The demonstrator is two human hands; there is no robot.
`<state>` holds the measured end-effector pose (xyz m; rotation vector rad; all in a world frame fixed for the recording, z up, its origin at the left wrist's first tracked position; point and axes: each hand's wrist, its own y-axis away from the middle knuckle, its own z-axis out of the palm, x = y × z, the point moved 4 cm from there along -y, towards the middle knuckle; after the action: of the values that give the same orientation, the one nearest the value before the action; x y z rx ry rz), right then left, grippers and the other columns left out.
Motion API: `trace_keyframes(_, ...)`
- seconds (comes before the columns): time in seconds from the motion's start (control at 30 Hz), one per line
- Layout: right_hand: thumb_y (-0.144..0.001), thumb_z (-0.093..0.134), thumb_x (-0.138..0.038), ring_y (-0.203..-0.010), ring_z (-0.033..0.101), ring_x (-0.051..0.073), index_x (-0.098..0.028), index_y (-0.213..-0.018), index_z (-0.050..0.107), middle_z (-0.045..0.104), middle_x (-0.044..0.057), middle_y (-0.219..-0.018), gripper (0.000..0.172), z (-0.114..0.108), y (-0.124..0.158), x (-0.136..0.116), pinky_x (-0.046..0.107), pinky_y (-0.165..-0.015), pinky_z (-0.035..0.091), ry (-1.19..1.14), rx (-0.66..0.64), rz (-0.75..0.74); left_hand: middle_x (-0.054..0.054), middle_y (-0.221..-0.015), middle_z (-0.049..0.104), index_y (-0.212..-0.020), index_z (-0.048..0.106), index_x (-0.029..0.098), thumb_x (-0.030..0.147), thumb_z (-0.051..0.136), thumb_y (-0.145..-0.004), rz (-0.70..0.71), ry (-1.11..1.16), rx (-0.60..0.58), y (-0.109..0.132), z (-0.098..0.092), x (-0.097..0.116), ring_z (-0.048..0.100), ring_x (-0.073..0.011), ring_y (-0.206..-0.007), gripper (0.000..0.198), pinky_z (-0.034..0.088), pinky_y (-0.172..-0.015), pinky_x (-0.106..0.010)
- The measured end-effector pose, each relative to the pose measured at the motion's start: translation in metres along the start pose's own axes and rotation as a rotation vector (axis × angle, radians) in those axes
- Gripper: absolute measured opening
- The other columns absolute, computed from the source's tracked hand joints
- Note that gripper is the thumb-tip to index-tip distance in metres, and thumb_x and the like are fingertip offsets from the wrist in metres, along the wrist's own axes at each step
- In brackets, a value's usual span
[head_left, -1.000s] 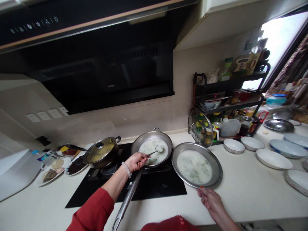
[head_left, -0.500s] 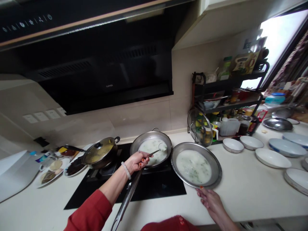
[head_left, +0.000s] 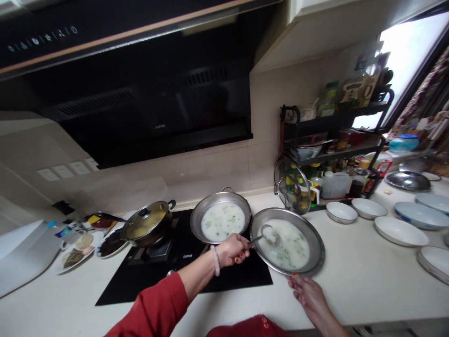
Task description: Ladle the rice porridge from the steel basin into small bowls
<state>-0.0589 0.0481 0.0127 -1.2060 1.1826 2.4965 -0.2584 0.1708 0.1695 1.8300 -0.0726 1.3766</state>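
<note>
My left hand [head_left: 235, 249] is closed around the handle of a metal ladle [head_left: 257, 239]. The ladle's bowl carries white, soupy food and is over the right-hand metal basin [head_left: 317, 250], at or just above its contents. White soup with green bits [head_left: 286, 255] fills the basin's lower part. At the basin's near rim, my right hand [head_left: 308, 295] grips the edge, some fingers underneath. Left of the basin, a metal wok [head_left: 196, 220] on the cooktop holds more of the same white soup [head_left: 222, 219]; my left arm covers its long handle.
A lidded pot [head_left: 145, 234] stands on the black cooktop [head_left: 140, 281]. Plates of food [head_left: 79, 252] lie at left. Several bowls [head_left: 342, 213] sit at right, below a black condiment rack [head_left: 336, 154]. A glass lid [head_left: 291, 185] leans against the rack. The range hood [head_left: 157, 103] hangs overhead.
My left hand has swung the ladle rightward from the wok to the basin. My right hand stays on the basin's near rim.
</note>
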Motion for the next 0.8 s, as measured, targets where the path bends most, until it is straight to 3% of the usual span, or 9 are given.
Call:
trace_keyframes(0.07,-0.039,0.087,-0.027,-0.059,0.061,0.012,-0.019,-0.065,0.053,0.073,0.005,-0.068,0.043,0.0,-0.001,0.001,0.02,-0.047,0.041,0.002,-0.003,-0.002,0.002,-0.047,0.046,-0.066,0.051,0.017,0.007,0.047,-0.078,0.032,-0.17,0.055,-0.009,0.013,-0.009,0.032,-0.0069,-0.034,0.016,0.025,-0.038,-0.021)
trace_keyframes(0.17,-0.041,0.087,-0.029,-0.059,0.061,0.013,-0.019,-0.065,0.053,0.073,0.005,-0.068,0.043,0.0,-0.001,0.001,0.02,-0.047,0.041,0.006,-0.007,-0.013,-0.002,-0.05,0.048,-0.057,0.049,0.018,0.002,0.056,-0.069,0.143,-0.411,0.134,-0.015,0.023,-0.017,0.049,-0.0149,-0.05,0.022,0.04,-0.053,-0.028)
trace_keyframes(0.3,-0.041,0.087,-0.029,-0.058,0.061,0.013,-0.019,-0.064,0.052,0.072,0.005,-0.066,0.043,-0.001,-0.002,0.002,0.02,-0.047,0.041,-0.001,0.004,-0.021,-0.007,-0.065,0.056,-0.076,0.06,0.015,-0.005,0.06,-0.059,0.301,-0.589,0.21,-0.013,0.022,-0.019,0.06,-0.0276,-0.08,0.026,0.043,-0.079,-0.039)
trace_keyframes(0.4,-0.042,0.085,-0.028,-0.057,0.061,0.012,-0.018,-0.065,0.054,0.072,0.005,-0.067,0.04,-0.001,-0.002,0.002,0.02,-0.047,0.041,-0.001,0.0,-0.017,-0.007,-0.068,0.057,-0.085,0.062,0.014,0.002,0.059,-0.066,0.361,-0.612,0.216,-0.009,0.014,-0.013,0.059,-0.024,-0.076,0.023,0.044,-0.077,-0.037)
trace_keyframes(0.47,-0.043,0.085,-0.027,-0.057,0.061,0.012,-0.018,-0.065,0.054,0.072,0.005,-0.067,0.039,-0.001,-0.002,0.003,0.02,-0.047,0.04,-0.002,0.0,-0.018,-0.004,-0.063,0.055,-0.082,0.061,0.014,0.01,0.054,-0.076,0.365,-0.585,0.206,-0.005,0.007,-0.007,0.055,-0.0169,-0.061,0.01,0.044,-0.066,-0.031)
trace_keyframes(0.6,-0.044,0.085,-0.027,-0.057,0.061,0.012,-0.019,-0.065,0.053,0.072,0.005,-0.066,0.039,-0.001,-0.002,0.002,0.019,-0.047,0.041,-0.01,-0.003,-0.016,0.004,-0.056,0.047,-0.092,0.058,0.013,0.022,0.035,-0.089,0.289,-0.398,0.194,0.007,-0.018,0.006,0.03,-0.0055,-0.035,0.025,0.03,-0.04,-0.021)
trace_keyframes(0.7,-0.043,0.085,-0.027,-0.057,0.061,0.012,-0.019,-0.065,0.054,0.072,0.005,-0.066,0.039,-0.001,-0.001,0.002,0.019,-0.046,0.041,-0.002,-0.006,-0.013,0.006,-0.056,0.047,-0.096,0.056,0.013,0.023,0.043,-0.088,0.217,-0.094,0.29,0.017,-0.049,0.009,0.025,-0.0031,-0.034,0.018,0.022,-0.036,-0.017)
trace_keyframes(0.8,-0.042,0.085,-0.026,-0.057,0.061,0.012,-0.018,-0.066,0.054,0.072,0.005,-0.066,0.04,-0.001,-0.002,0.002,0.019,-0.046,0.041,-0.009,0.001,-0.01,0.007,-0.051,0.047,-0.09,0.055,0.013,0.021,0.049,-0.087,0.167,-0.013,0.402,0.022,-0.081,0.005,0.026,-0.0032,-0.033,0.01,0.018,-0.034,-0.016)
